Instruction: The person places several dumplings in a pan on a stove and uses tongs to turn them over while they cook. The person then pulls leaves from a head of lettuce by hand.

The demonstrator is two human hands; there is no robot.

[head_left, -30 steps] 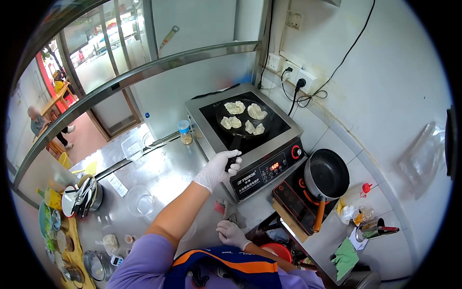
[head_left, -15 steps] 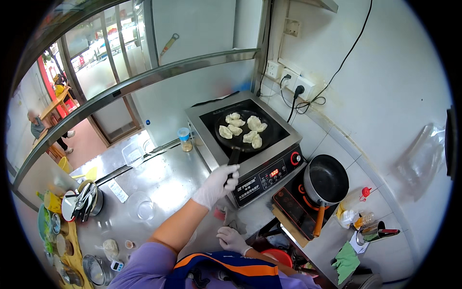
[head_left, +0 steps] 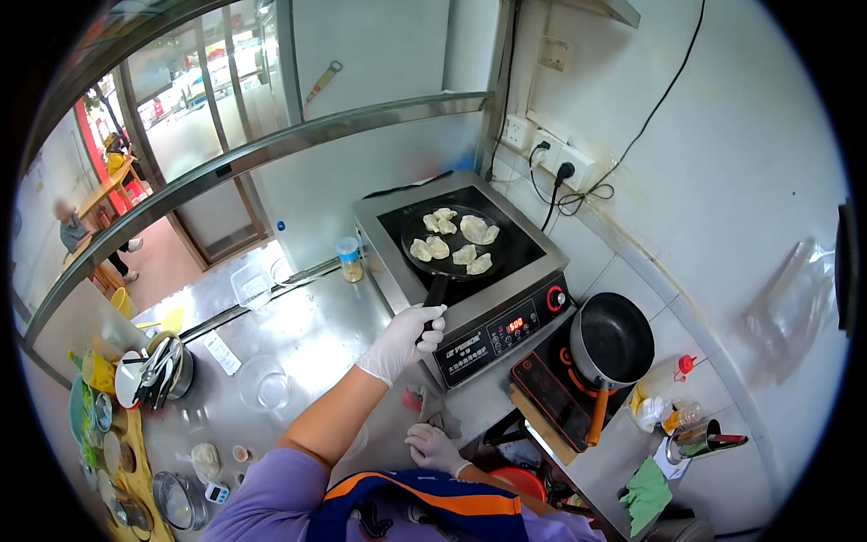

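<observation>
Your left hand is gripping the black pan handle, fingers fully closed; dumplings inside. Right hand is resting half-curled at 6 o'clock, holding nothing.

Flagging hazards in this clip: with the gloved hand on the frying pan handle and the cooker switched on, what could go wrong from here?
The left hand alone grips the handle of the frying pan, so a jerk could tip the dumplings onto the lit induction cooker. The thin glove sits close to hot metal and might soften. The right hand rests at the counter edge, near a second pan whose orange handle juts outward and could be knocked.
</observation>
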